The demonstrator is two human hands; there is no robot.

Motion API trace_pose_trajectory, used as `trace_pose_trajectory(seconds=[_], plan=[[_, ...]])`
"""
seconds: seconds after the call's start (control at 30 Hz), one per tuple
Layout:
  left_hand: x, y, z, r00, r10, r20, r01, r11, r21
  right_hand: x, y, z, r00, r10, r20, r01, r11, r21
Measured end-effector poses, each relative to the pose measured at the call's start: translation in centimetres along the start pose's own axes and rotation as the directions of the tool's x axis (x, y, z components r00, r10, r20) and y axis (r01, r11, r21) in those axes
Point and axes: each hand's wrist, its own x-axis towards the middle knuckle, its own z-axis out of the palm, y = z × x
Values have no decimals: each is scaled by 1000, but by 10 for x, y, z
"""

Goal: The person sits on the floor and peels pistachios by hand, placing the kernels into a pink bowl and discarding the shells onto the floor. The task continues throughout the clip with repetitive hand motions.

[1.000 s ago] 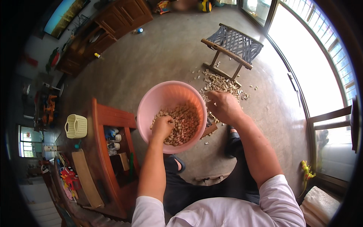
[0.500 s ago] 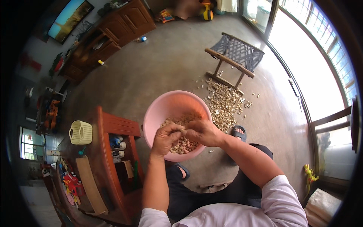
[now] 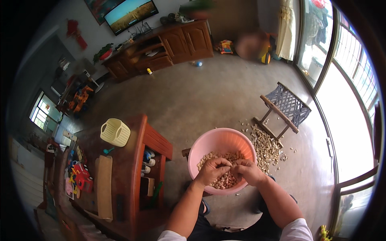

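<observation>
Fingers of left hand and right hand: curled, tips nearly meeting; full closure or grip, I cannot tell. Below: tan and reddish peanuts, loose in 1 pink basin. Grey floor: scattered shells, 1 strap stool. Beyond: wooden cabinet, 1 screen.

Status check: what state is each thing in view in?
Pink basin: upright, partly filled
Nuts: loose, in the basin
Left hand: fingers bent, grip unclear
Right hand: fingers bent, grip unclear
Shells: loose, piled on the floor
Stool: unfolded, standing
Television: on
Yellow basket: upright
</observation>
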Motion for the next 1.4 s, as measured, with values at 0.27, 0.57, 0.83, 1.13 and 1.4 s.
trace_pose_trajectory(seconds=[0.27,0.57,0.83,1.13,1.4], plan=[[-2,-13,-3,997,57,-53,-53,996,70,4,13,15,985,-99,-142,117,986,121],[-2,1,-7,994,-110,-29,110,994,1,-3,-14,5,999,-44,-33,33,964,-263],[-4,-12,0,993,-117,-32,119,990,70,-11,-21,-1,986,-149,77,165,784,-598],[-2,-13,18,960,194,-200,-85,888,452,3,19,5,982,-143,-122,124,980,-155],[-9,-4,16,944,238,-228,-129,903,410,4,3,9,996,-74,-46,72,997,-36]])
